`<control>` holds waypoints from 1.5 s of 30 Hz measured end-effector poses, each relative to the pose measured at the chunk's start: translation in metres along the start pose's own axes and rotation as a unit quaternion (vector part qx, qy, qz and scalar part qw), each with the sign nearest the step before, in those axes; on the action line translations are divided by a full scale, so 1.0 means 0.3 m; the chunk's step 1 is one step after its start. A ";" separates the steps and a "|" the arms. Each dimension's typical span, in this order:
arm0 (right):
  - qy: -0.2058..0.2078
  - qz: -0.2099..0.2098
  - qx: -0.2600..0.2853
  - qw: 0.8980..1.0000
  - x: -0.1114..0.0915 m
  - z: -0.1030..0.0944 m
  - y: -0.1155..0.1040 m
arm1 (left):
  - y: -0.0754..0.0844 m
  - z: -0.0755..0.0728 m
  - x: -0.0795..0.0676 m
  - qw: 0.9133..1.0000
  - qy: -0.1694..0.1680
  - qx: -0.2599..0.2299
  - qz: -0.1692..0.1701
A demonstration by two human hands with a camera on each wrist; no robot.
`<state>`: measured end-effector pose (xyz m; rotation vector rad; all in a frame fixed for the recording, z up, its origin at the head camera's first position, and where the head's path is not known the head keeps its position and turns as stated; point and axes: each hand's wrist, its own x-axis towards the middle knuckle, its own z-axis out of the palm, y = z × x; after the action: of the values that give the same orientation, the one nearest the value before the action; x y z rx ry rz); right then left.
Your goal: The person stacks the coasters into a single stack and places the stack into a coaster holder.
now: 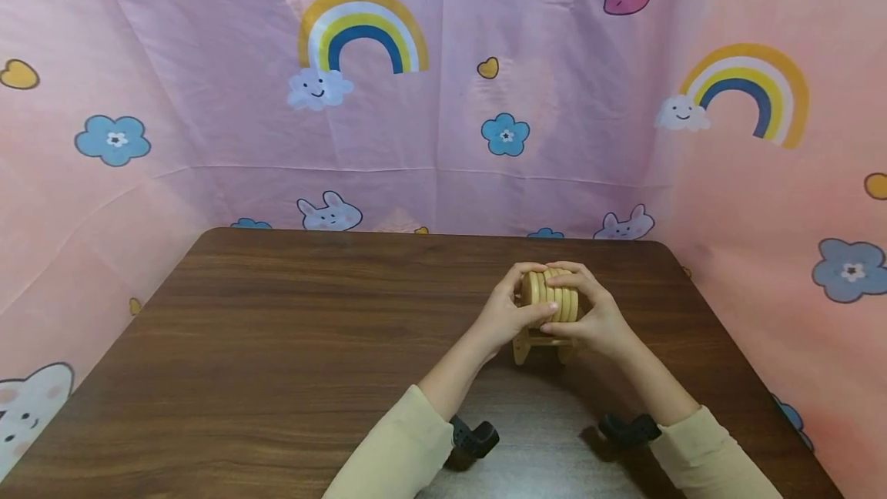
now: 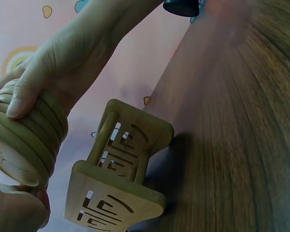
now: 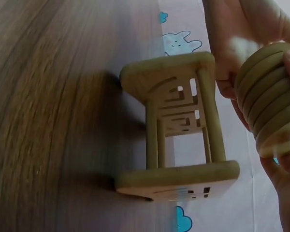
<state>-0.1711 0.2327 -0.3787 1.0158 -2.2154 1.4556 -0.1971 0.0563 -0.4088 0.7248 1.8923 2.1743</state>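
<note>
A stack of several round wooden coasters (image 1: 567, 305) is held between both hands above a small wooden coaster holder (image 1: 521, 347). My left hand (image 1: 506, 317) grips the stack's left side, its thumb across the near edges. From the other side my right hand (image 1: 601, 320) grips the same stack, fingers over the top and thumb below. In the left wrist view, the coasters (image 2: 31, 128) show a faint drawing on the end face and are apart from the holder (image 2: 111, 200). The right wrist view shows the holder (image 3: 179, 175) with cut-out side panels joined by rods, standing on the table.
The dark wood-grain table (image 1: 277, 345) extends far to the left of the hands. Patterned cloth (image 1: 457, 199) hangs behind its back edge and along both sides. Black wrist cameras (image 1: 475, 437) are strapped to both wrists, close above the table.
</note>
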 end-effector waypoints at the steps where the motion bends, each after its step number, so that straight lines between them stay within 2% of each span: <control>1: -0.001 0.000 -0.002 1.000 0.000 -0.002 0.003 | 0.001 0.000 0.002 1.000 0.000 0.005 -0.002; 13: -0.010 0.028 0.009 1.000 -0.001 -0.024 0.045 | -0.018 0.002 0.040 1.000 0.002 0.025 -0.011; 24: -0.028 0.044 0.003 0.999 0.010 -0.032 0.060 | -0.049 0.004 0.055 0.999 0.032 0.034 0.004; 32: -0.033 0.062 0.010 0.997 0.013 -0.037 0.071 | -0.058 0.014 0.056 0.997 0.055 0.045 -0.005; 38: -0.042 0.068 0.015 0.997 -0.002 -0.029 0.086 | -0.078 0.015 0.045 0.994 0.060 0.085 -0.021; 42: -0.044 0.066 0.034 0.996 -0.011 -0.021 0.097 | -0.093 0.015 0.038 0.990 0.065 0.117 -0.040; 45: -0.041 0.063 0.048 0.996 -0.012 -0.016 0.107 | -0.096 0.016 0.036 0.989 0.064 0.127 -0.043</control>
<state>-0.1915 0.2461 -0.4003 0.9978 -2.3262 1.6148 -0.2095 0.0704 -0.4337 0.5414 2.2486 1.9944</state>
